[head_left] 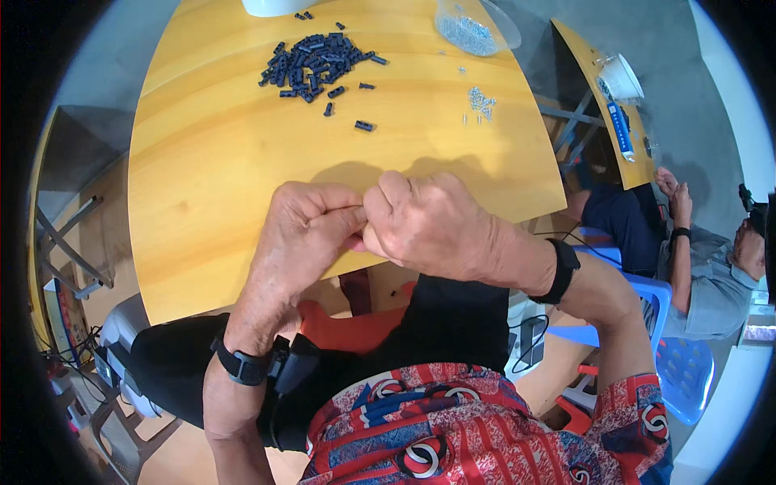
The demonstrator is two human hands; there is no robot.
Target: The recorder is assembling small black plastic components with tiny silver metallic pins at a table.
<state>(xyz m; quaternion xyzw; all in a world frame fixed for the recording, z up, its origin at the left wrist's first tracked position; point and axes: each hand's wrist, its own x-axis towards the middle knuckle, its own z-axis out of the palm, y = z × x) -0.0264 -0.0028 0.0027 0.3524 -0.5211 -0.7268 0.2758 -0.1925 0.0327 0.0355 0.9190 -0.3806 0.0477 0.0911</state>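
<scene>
Both hands pressed together, fingertips pinching something unseen (black parts pile well beyond)

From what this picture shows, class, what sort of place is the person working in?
Probably a small assembly workshop. A pile of small black parts and loose silver screws lie on a wooden table, and another person sits at a second table nearby.

Assembly workshop, worktable, small black parts
</scene>
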